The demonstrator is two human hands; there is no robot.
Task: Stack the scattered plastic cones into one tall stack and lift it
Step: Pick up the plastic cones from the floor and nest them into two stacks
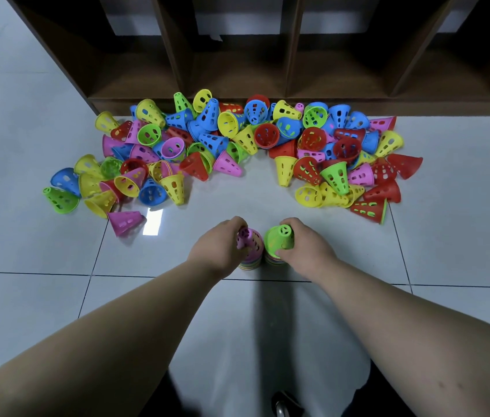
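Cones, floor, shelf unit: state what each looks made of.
Cones: moulded plastic, it seems; thin walls, bright colours, slotted holes, slight sheen.
Floor: glazed tile, probably ceramic; glossy, reflects light, with grout lines.
Shelf unit: dark wood or wood-look laminate, matt; grain unclear.

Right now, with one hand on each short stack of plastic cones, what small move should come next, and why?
Probably lift the green-topped stack of perforated plastic cones with the right hand and seat it over the pink-topped stack of plastic cones the left hand grips. The two stand side by side on the tiled floor, and the task wants one stack.
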